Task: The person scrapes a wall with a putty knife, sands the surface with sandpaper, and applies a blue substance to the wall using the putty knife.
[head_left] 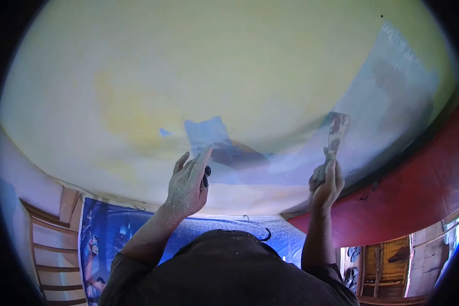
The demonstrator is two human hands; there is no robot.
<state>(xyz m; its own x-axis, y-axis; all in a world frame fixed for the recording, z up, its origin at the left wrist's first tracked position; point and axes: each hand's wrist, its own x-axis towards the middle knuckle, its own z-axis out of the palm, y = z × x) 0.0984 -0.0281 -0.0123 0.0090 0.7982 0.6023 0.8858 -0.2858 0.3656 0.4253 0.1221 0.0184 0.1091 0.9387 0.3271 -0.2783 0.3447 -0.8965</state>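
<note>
The right hand (327, 182) is gripping a putty knife (336, 133) with its fingers wrapped tight round the handle. The knife's long axis is running up and slightly right, and the blade tip seems to be meeting the ceiling (239, 61) beside a grey filled patch (392, 86). The left hand (188, 184), well apart, is holding a broad scraper (205, 135) with its fingers half extended. The scraper's bluish blade is lying just above the fingertips.

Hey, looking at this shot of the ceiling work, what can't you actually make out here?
All in the head view:
- The handle of the wide blade: mostly hidden behind the left hand, with only a dark end showing.
- The scraper handle: wrapped by the right hand.
- The print on the blue poster: too small and warped by the lens.
- The outer corners: cut off by the dark lens rim.
</note>
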